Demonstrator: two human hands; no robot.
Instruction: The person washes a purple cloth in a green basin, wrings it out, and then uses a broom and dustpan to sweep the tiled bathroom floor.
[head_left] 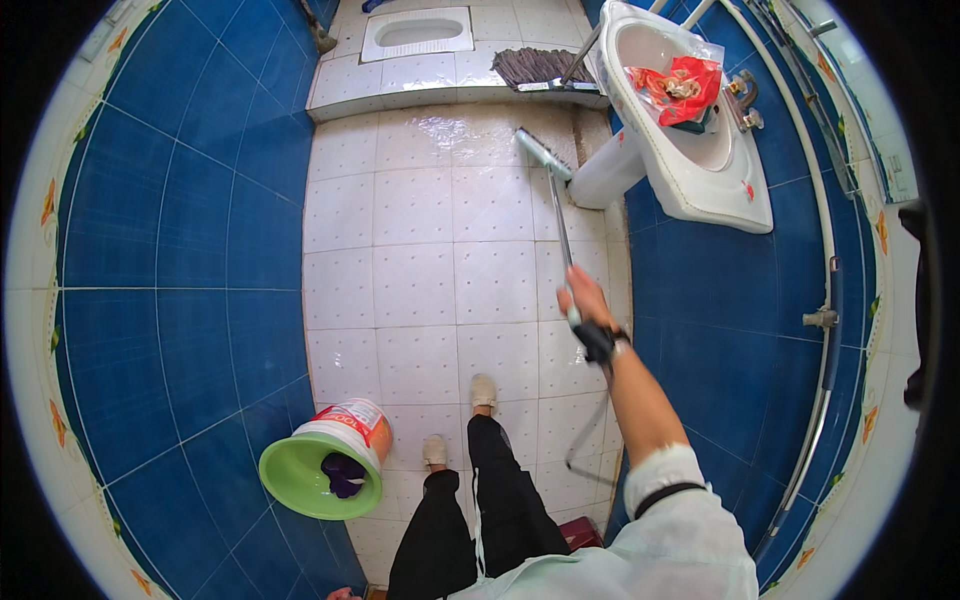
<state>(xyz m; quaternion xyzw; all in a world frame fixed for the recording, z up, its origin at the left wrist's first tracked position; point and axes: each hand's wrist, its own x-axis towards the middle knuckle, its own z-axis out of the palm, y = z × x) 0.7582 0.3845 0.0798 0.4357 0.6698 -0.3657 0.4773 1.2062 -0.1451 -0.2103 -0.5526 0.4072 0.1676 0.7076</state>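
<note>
My right hand (588, 300) is closed round the thin metal handle of a long-handled floor brush (545, 154). A dark band and a watch are on that wrist. The brush head rests on the white tiled floor (413, 286), close to the foot of the pedestal washbasin (606, 172). Wet, shiny patches show on the tiles near the brush. Only a sliver of my left hand (345, 594) shows at the bottom edge; its fingers cannot be made out.
A green basin (283, 489) with a dark purple cloth sits on a bucket (372, 425) at left. A raised step carries a squat toilet (416, 36) and a grey mop head (540, 68). Red plastic packaging (690, 84) lies in the washbasin. Blue walls and pipes flank the right.
</note>
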